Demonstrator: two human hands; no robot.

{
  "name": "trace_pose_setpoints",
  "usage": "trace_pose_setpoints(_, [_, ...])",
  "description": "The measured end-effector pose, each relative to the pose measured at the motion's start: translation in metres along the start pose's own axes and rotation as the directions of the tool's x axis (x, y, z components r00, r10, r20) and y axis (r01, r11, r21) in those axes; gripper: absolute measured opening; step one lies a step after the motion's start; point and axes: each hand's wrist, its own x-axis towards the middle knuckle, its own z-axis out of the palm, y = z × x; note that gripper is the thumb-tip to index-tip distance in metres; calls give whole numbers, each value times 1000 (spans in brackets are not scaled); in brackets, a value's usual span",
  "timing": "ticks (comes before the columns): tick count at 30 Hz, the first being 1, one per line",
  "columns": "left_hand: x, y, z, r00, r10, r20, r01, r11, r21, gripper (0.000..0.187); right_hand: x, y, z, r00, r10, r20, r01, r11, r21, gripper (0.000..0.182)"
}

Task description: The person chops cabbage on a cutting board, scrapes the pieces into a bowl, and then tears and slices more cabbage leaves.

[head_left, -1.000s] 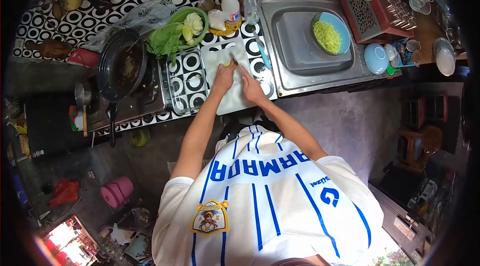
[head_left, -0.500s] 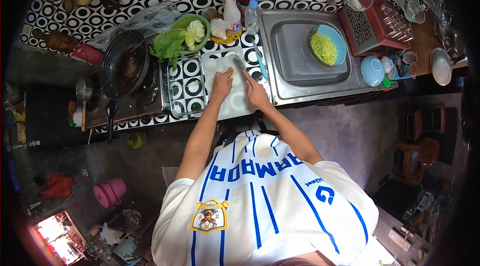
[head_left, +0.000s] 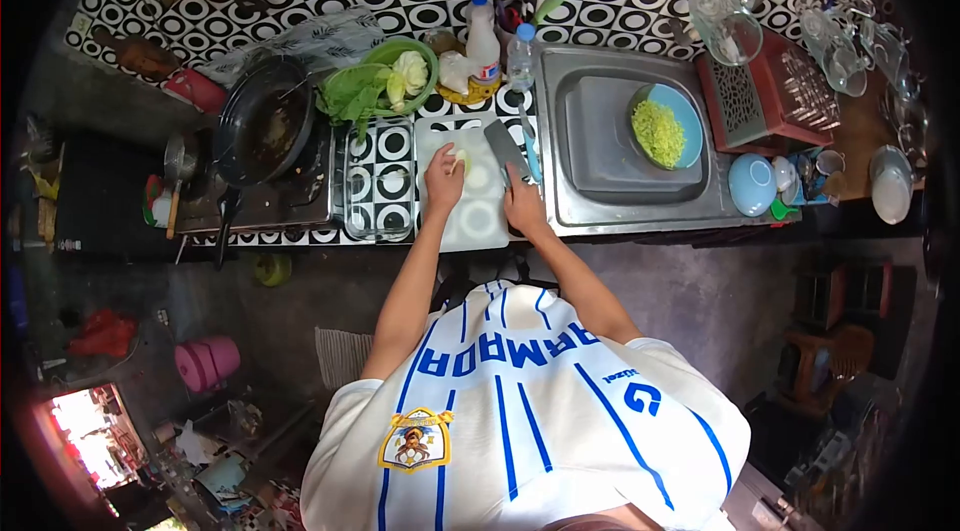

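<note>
My right hand [head_left: 522,204] grips the handle of a cleaver [head_left: 505,150], its broad grey blade turned flat over the right edge of a translucent white cutting board [head_left: 478,226]. On the board's left side, my left hand [head_left: 442,178] has its fingers curled around a small pale-yellow piece of food [head_left: 460,159], too small to name exactly. The blade is apart from this piece. A knife with a light-blue handle [head_left: 533,159] lies just right of the board, partly behind the cleaver.
Left of the board is a clear glass dish [head_left: 380,221]; behind it, a green bowl [head_left: 432,71] holds leafy greens. A wok [head_left: 265,121] sits on the stove. Bottles [head_left: 483,43] stand behind. In the sink [head_left: 570,206], a blue bowl [head_left: 688,121] holds shredded yellow-green vegetable.
The cleaver has moved from beside my left fingers to the right, and its blade has turned from edge-on to flat. My left hand has lifted slightly from the board. The camera view has shifted.
</note>
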Motion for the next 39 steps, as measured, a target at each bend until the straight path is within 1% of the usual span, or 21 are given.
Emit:
trace_pose_setpoints(2, [-5, 5, -6, 990, -136, 36, 140, 978, -158, 42, -2, 2, 3, 1000, -27, -2, 26, 998, -63, 56])
trace_pose_setpoints(6, [-13, 21, -26, 978, -195, 77, 209, 932, -295, 38, -4, -4, 2, 999, -26, -27, 21, 989, -144, 56])
trace_pose_setpoints(8, [-17, 28, -37, 972, -221, 73, 233, 910, -344, 37, 0, -6, 4, 999, -30, 21, 35, 957, -288, 58])
trace_pose_setpoints(10, [-24, 38, -50, 965, -252, 73, 259, 866, -427, 38, -2, -32, -10, 993, -91, -69, 56, 914, -402, 59])
trace_pose_setpoints(11, [-24, 37, -56, 963, -261, 64, 261, 848, -461, 38, 1, -39, -11, 995, -78, -69, 46, 920, -388, 60])
trace_pose_setpoints(14, [-22, 30, -79, 956, -285, 61, 274, 806, -525, 34, 19, -52, 2, 994, -91, 62, 96, 991, -90, 63])
trace_pose_setpoints(15, [-24, 31, -88, 950, -305, 67, 293, 794, -533, 34, 21, -68, 4, 986, -121, 111, 105, 984, 140, 60])
trace_pose_setpoints(16, [-27, 31, -98, 942, -328, 77, 316, 780, -540, 33, 20, -84, 13, 980, -39, 196, -30, 940, 339, 58])
trace_pose_setpoints(18, [-33, 30, -117, 928, -356, 114, 348, 713, -609, 34, 17, -116, 35, 915, 70, 397, -328, 702, 632, 54])
trace_pose_setpoints(19, [-36, 30, -128, 928, -350, 126, 349, 700, -623, 35, 19, -130, 43, 827, 120, 550, -542, 433, 720, 46])
trace_pose_setpoints(20, [-38, 30, -139, 929, -345, 137, 349, 688, -637, 36, 22, -134, 54, 822, 122, 556, -554, 396, 732, 44])
trace_pose_setpoints(22, [-43, 15, -158, 942, -320, 101, 315, 740, -594, 34, 23, -139, 84, 809, 124, 574, -581, 316, 750, 40])
trace_pose_setpoints(23, [-45, 5, -168, 945, -316, 83, 308, 775, -552, 34, 24, -142, 95, 834, 168, 526, -545, 401, 737, 33])
trace_pose_setpoints(27, [-48, -18, -203, 927, -370, 62, 364, 849, -382, 42, 37, -142, 126, 936, 93, 339, -291, 745, 600, 19])
trace_pose_setpoints(28, [-49, -19, -211, 927, -371, 56, 367, 863, -347, 43, 39, -145, 130, 950, 54, 308, -229, 790, 568, 16])
trace_pose_setpoints(30, [-51, -20, -226, 921, -378, 93, 387, 866, -316, 43, 45, -154, 135, 956, 119, 268, -240, 844, 480, 19])
trace_pose_setpoints(31, [-51, -20, -233, 921, -372, 120, 390, 869, -305, 43, 47, -156, 135, 984, 61, 166, -120, 920, 372, 24])
trace_pose_setpoints(34, [-48, -29, -245, 915, -338, 221, 389, 883, -263, 42, 42, -168, 129, 984, -180, 9, 178, 976, 123, 27])
trace_pose_setpoints(35, [-48, -33, -247, 912, -319, 258, 382, 889, -251, 42, 35, -175, 124, 974, -226, -19, 227, 970, 86, 32])
trace_pose_setpoints(38, [-49, -42, -253, 888, -260, 379, 356, 911, -210, 44, 25, -173, 131, 960, -255, -116, 270, 951, 148, 35])
trace_pose_setpoints(39, [-48, -41, -255, 887, -237, 397, 339, 918, -209, 44, 20, -179, 127, 970, -224, -95, 230, 972, 49, 30])
